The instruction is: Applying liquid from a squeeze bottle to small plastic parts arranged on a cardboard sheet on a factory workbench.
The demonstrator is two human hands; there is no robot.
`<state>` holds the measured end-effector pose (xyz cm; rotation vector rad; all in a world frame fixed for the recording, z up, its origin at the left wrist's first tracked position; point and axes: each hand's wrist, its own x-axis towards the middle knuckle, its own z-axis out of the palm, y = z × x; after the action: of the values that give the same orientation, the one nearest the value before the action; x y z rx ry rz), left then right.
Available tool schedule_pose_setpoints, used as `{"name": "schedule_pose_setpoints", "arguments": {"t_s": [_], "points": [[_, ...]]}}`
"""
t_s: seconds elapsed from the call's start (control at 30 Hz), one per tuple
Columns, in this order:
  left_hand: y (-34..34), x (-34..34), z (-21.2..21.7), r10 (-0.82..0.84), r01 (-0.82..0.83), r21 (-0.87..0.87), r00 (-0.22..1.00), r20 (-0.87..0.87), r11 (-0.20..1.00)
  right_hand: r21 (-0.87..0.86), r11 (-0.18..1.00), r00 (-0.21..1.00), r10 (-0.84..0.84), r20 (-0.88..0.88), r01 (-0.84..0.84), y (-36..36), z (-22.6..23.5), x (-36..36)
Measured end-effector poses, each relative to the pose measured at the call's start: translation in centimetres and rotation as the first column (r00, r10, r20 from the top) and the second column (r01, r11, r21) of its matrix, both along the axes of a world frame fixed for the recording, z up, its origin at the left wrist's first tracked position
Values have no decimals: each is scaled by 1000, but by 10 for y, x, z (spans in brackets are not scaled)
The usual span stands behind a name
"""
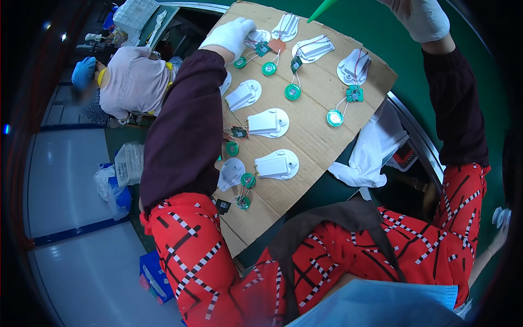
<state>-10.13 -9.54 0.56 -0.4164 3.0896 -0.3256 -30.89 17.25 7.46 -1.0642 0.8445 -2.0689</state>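
Observation:
My left hand (229, 39), in a white glove, has its fingers curled against the edge of a small white plastic housing (258, 38) at the cardboard's far side. Beside that housing lie a green circuit board (262, 49) and a round green speaker (240, 62) on thin wires. My right hand (422, 20), also gloved, is raised at the top edge, its fingers cut off by the frame. A green pointed tip (322, 10) comes down from the top between my hands; what holds it is out of sight. Several similar white housings (268, 123) with wired boards and speakers (334, 117) lie around.
Under the parts is a brown cardboard sheet (310, 141) on a green table. A white cloth (366, 155) hangs by its right edge. At left, a co-worker (136, 82) in a blue cap bends over another bench. Another person's hand (498, 240) shows at far right.

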Motion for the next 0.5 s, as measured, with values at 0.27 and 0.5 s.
{"name": "schedule_pose_setpoints", "arguments": {"t_s": [0.27,0.5], "points": [[16,-9,4,350,-326,173,927,-136,929,-86,995,997,33,-77,-40,-43,-4,8],[-3,-12,7,710,-553,585,702,-57,593,29,999,980,-27,-196,33,-82,-3,44]]}}
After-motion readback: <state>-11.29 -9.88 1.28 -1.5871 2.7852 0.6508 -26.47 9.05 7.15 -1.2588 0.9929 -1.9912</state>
